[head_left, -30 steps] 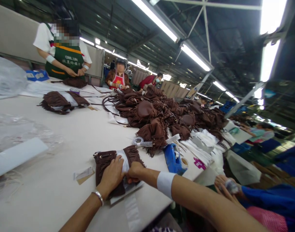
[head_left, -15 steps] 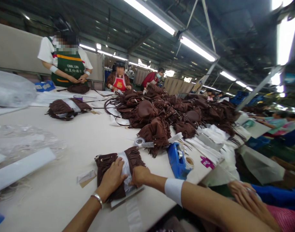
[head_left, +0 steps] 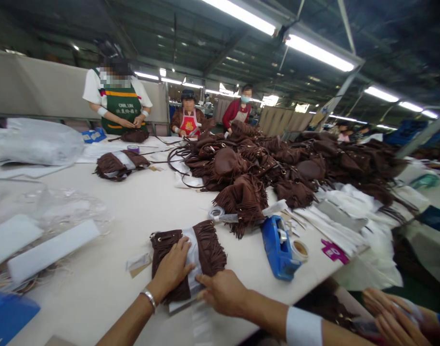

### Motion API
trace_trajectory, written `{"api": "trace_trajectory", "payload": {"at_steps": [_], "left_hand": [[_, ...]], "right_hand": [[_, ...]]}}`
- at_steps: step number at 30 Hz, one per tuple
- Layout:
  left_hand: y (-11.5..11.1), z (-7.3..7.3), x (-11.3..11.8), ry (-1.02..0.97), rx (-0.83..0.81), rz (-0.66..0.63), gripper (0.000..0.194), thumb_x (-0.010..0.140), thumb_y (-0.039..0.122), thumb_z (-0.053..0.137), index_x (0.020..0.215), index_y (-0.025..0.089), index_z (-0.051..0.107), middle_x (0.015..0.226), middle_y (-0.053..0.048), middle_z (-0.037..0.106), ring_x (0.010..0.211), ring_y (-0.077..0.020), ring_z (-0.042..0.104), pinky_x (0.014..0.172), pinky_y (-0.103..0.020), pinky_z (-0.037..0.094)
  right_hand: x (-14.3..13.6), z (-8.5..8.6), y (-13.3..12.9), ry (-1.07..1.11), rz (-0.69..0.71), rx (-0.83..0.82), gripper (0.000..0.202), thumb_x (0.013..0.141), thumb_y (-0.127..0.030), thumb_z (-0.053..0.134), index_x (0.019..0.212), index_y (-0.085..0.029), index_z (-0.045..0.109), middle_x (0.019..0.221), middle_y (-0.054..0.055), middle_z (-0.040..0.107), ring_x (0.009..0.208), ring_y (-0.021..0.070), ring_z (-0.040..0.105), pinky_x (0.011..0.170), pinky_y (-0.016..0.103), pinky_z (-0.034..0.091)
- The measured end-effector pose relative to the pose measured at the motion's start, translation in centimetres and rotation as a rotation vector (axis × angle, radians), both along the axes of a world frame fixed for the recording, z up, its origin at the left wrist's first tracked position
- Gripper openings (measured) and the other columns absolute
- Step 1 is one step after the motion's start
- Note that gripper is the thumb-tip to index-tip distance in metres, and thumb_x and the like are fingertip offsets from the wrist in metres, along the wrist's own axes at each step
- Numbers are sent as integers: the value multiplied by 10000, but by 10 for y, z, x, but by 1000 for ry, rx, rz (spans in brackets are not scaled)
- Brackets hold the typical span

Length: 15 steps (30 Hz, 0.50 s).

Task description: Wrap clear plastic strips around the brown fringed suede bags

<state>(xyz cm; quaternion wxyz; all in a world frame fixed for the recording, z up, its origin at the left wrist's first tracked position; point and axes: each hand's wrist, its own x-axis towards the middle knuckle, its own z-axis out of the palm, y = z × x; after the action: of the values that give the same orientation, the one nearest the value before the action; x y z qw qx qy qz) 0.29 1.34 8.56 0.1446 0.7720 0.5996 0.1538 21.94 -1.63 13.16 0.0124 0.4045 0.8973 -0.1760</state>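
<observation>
While the spread left hand (head_left: 172,269) rests on a fringed bag (head_left: 211,247) already crossed by white wrap (head_left: 194,247), the curled right hand (head_left: 227,293) touches it, grip unclear; heaped bags (head_left: 237,166) look unwrapped.

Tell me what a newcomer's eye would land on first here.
Probably the big heap of dark brown bags spread across the far middle and right of the white table. Next, the single fringed bag in the near middle, with the left hand on it and the right hand at its pale band. The bright blue tape dispenser stands out right of that bag.
</observation>
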Motion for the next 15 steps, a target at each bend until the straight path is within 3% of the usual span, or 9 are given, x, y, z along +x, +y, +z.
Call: {"api": "trace_trajectory", "payload": {"at_steps": [2, 4, 7, 10, 13, 15], "left_hand": [[-1, 0, 2, -16, 6, 13, 572, 810, 227, 602, 1364, 133, 494, 1554, -148, 395, 1419, -296, 383, 1172, -442, 335], [-1, 1, 4, -40, 11, 29, 568, 804, 216, 602, 1360, 141, 511, 1545, -139, 419, 1416, -292, 396, 1179, -446, 331], [-3, 11, 5, -87, 18, 62, 584, 834, 211, 561, 1408, 142, 476, 1558, -126, 406, 1426, -265, 396, 1189, -426, 330], [-20, 27, 3, -146, 70, 131, 562, 929, 255, 440, 1483, 170, 390, 1595, -88, 346, 1459, -229, 344, 1213, -391, 299], [-61, 30, 4, -390, 206, 383, 446, 931, 400, 475, 1363, 314, 540, 1482, -31, 519, 1384, -274, 462, 1188, -413, 356], [-97, 19, 13, -641, 201, 647, 410, 863, 541, 551, 1200, 327, 642, 1284, -43, 672, 1206, -314, 619, 1059, -453, 501]], "right_hand": [[5, 9, 10, 81, -44, -30, 343, 942, -499, 512, 1085, -279, 732, 885, 50, 772, 781, 228, 725, 653, 275, 480], [8, 20, 28, 106, -70, 5, 383, 987, -489, 435, 956, -264, 743, 845, 25, 762, 761, 193, 710, 646, 257, 463], [4, 32, 68, 135, -83, 85, 355, 1012, -421, 398, 1047, -247, 706, 957, 45, 748, 882, 196, 690, 760, 276, 468], [-13, 29, 113, 142, -31, 129, 313, 993, -360, 449, 1198, -237, 652, 1147, 83, 699, 1092, 224, 627, 924, 318, 442], [-38, 16, 153, 123, 56, 115, 397, 962, -323, 499, 1337, -218, 575, 1271, 121, 644, 1210, 258, 561, 1011, 374, 408], [-54, 5, 172, 100, 116, 75, 456, 947, -333, 522, 1384, -203, 543, 1300, 139, 629, 1221, 276, 557, 1019, 398, 410]]}}
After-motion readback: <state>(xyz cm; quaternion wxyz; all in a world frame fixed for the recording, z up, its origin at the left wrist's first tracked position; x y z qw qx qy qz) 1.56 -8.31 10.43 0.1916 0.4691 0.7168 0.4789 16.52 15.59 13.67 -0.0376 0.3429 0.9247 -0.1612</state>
